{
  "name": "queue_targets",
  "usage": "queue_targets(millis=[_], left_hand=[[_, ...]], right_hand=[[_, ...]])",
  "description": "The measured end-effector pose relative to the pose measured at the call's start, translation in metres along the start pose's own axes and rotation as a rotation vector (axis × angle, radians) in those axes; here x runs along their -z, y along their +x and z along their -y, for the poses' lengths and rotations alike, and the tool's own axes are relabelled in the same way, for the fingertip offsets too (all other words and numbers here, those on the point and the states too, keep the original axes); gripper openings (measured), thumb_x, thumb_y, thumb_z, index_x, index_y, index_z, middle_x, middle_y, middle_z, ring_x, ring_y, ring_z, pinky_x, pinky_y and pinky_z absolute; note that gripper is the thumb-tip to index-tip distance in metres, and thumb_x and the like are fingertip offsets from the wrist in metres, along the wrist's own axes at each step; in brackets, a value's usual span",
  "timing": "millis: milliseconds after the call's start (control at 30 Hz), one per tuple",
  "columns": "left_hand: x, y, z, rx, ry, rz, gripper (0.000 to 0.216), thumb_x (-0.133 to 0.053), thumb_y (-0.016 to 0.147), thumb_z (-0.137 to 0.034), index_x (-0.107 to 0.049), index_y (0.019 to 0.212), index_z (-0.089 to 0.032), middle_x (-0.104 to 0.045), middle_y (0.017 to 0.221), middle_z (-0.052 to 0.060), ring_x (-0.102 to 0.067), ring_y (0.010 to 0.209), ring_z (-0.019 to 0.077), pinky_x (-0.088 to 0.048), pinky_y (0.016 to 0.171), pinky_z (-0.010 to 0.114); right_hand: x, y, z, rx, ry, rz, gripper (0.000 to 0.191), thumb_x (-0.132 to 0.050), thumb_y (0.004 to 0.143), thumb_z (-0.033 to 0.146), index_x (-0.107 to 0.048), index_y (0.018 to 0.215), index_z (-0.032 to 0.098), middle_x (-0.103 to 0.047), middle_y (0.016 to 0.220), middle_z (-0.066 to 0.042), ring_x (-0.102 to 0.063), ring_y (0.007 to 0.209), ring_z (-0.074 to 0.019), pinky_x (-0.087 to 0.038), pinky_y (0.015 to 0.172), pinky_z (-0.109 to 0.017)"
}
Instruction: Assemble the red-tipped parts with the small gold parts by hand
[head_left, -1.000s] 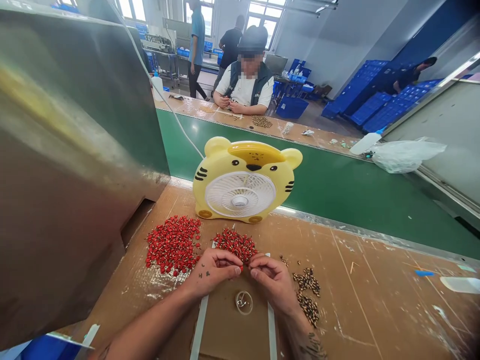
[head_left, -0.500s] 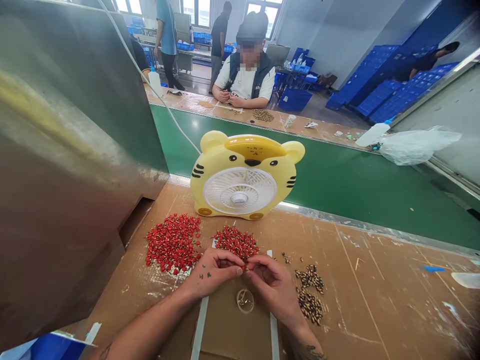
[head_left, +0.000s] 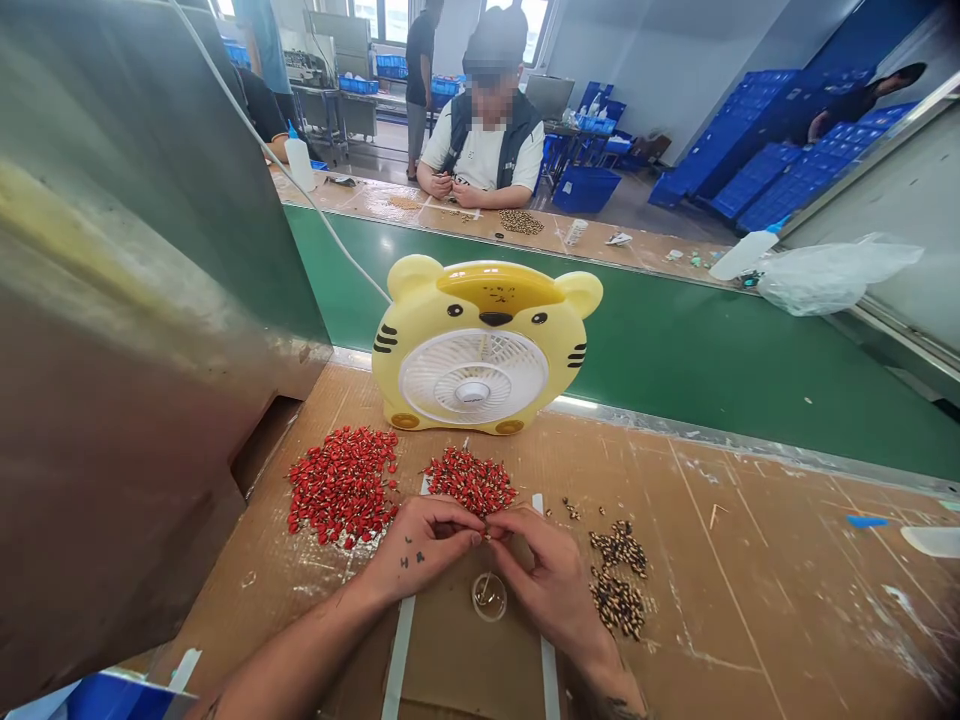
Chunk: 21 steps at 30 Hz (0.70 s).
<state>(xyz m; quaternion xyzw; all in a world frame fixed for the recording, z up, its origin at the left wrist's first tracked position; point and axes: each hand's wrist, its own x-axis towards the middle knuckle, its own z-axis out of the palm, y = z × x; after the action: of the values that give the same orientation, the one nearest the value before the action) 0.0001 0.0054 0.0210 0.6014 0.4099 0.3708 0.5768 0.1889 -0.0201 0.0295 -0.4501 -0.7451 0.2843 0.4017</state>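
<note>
just brought right hand (head_left: 551,572) to left hand (head_left: 421,545) beyond clear cup (head_left: 490,613) | pinched near-closed on tiny piece (head_left: 487,538) | prob two-handed fiddling now

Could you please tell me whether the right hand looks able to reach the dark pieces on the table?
Probably yes: the dark pieces lie just right of the right hand, with nothing visible in between, though its fingertips are close to those of the left hand.
</note>
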Motion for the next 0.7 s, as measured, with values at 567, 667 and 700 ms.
queue_targets(millis=[567,667,700], left_hand=[[0.0028,-0.0028,-0.0060,-0.063,0.131,-0.040,0.015,-0.065,0.083,-0.019,-0.080,0.087,-0.018,-0.076,0.078,0.007,-0.066,0.068,0.0165,-0.047,0.063,0.023],[0.0020,-0.0039,-0.0050,-0.101,0.160,-0.055,0.016,-0.064,0.084,-0.019,-0.080,0.085,-0.018,-0.075,0.075,0.006,-0.065,0.066,0.0160,-0.046,0.062,0.024],[0.0017,-0.0040,-0.0047,-0.103,0.168,-0.059,0.016,-0.064,0.084,-0.019,-0.080,0.084,-0.018,-0.075,0.074,0.006,-0.065,0.066,0.0160,-0.046,0.062,0.024]], right_hand=[[-0.0013,-0.0051,-0.0015,-0.094,0.025,-0.061,0.022,-0.066,0.088,0.018,-0.067,0.110,0.024,-0.075,0.090,-0.003,-0.071,0.081,-0.0183,-0.057,0.075,-0.030],[-0.0040,-0.0076,-0.0033,-0.173,0.072,-0.096,0.017,-0.068,0.086,0.021,-0.069,0.103,0.023,-0.076,0.088,-0.003,-0.073,0.077,-0.0186,-0.059,0.072,-0.029],[-0.0047,-0.0078,-0.0031,-0.186,0.078,-0.101,0.015,-0.068,0.086,0.022,-0.070,0.101,0.023,-0.076,0.087,-0.004,-0.073,0.077,-0.0188,-0.059,0.071,-0.028]])
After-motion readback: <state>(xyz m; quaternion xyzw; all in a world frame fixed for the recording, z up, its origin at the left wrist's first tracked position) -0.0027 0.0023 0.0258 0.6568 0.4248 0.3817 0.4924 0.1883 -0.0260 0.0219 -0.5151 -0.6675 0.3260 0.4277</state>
